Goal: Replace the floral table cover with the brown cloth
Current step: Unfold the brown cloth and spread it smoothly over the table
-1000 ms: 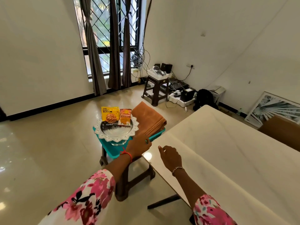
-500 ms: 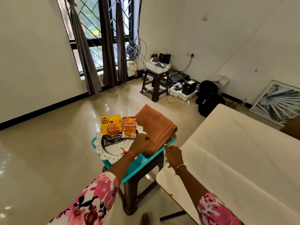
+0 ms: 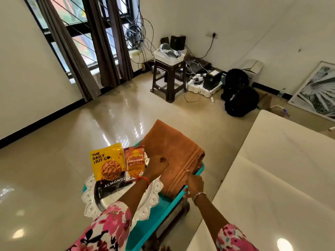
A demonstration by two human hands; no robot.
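The large cream-topped rectangular table [image 3: 272, 169] stands bare at the right, and no floral cover shows anywhere in view. Near its corner, a teal plastic tray [image 3: 159, 212] sits on a dark brown stool [image 3: 168, 225]. The thick, folded brown cloth [image 3: 174, 153] lies on the tray's right half. On the left half is a silver scalloped metal plate [image 3: 152, 196]. It carries a yellow almond packet [image 3: 107, 163] and an orange garlic snack packet [image 3: 135, 162], which sits just beside the cloth's left edge.

The left hand [image 3: 157, 166] sits at that left edge with fingers curled; whether they hold a fold is hidden. The right hand [image 3: 194, 184] pinches the cloth's near right edge, thumb on top and fingers beneath by the tray rim.

The step looks to be lifting the cloth off the tray. It would go best with both hands under the whole stack of folds, so it rises as one bundle. Lift straight up first, then swing right toward the table, away from the packets, which a brush could knock over. Avoid dragging the cloth or pressing on the rim, since the tray appears to overhang the stool.
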